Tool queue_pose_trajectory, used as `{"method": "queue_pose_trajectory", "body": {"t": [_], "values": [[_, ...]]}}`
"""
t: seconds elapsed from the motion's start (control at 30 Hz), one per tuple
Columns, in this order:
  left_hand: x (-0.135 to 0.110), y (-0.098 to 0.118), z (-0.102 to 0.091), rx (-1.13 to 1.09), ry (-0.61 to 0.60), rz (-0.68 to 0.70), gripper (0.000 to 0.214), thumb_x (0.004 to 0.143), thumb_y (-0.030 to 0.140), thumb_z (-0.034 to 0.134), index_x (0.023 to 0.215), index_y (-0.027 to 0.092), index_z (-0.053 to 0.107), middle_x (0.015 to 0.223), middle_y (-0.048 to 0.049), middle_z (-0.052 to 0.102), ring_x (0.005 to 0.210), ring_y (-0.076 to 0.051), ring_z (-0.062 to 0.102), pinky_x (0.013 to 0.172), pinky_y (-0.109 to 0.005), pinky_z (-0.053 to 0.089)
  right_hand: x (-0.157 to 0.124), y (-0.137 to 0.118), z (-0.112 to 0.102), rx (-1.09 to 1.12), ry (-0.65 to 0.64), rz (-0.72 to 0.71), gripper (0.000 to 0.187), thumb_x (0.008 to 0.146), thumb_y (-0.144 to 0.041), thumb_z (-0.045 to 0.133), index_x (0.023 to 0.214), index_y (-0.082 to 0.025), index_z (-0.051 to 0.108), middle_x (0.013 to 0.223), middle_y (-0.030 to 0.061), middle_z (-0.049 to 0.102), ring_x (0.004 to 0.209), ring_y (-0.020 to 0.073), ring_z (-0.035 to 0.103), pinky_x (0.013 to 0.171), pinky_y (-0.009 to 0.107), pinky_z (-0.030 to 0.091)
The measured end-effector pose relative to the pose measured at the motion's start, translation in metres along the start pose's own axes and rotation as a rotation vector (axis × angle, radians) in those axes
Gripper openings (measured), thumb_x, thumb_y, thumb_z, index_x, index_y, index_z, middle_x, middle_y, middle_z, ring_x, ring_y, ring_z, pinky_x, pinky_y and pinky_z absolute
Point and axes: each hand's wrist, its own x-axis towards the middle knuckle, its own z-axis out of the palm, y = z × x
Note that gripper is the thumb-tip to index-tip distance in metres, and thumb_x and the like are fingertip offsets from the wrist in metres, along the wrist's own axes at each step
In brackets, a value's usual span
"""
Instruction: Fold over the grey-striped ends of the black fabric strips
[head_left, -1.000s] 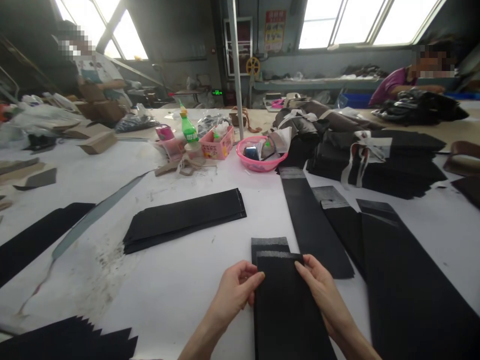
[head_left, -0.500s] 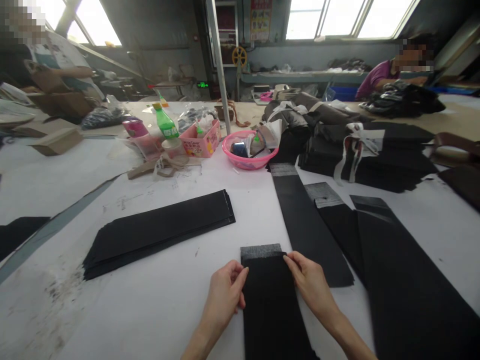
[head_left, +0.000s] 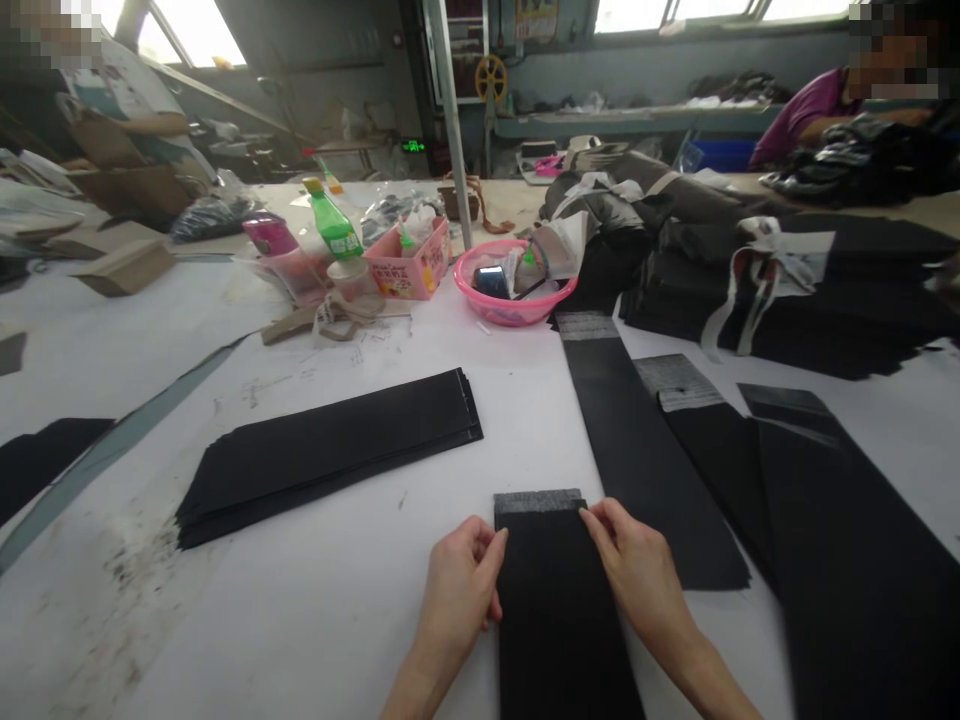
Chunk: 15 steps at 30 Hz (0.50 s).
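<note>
left hand [head_left: 459, 582] and right hand [head_left: 643, 568] pinch black strip [head_left: 561, 612] near top corners; best align edges square, grey band [head_left: 536, 500] even.

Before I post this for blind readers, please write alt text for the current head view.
A person's left hand and right hand hold opposite edges of a black strip on a white table, a grey band showing at the far end. A stack of black strips lies left, other strips right, and a pink basin stands farther back.
</note>
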Motion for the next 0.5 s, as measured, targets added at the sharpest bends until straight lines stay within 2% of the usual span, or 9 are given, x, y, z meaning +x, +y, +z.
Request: {"method": "queue_pose_trajectory", "body": {"t": [0.5], "values": [[0.0046, -0.0018, 0.0001, 0.042, -0.005, -0.040, 0.034, 0.087, 0.049, 0.047, 0.069, 0.020, 0.047, 0.037, 0.0063, 0.046, 0.028, -0.013, 0.048, 0.024, -0.015, 0.026, 0.0003, -0.0027, 0.0029, -0.082, 0.026, 0.002, 0.041, 0.095, -0.054, 0.034, 0.074, -0.023, 0.052, 0.063, 0.0011, 0.062, 0.058, 0.0193, 0.060, 0.054, 0.028, 0.030]]}}
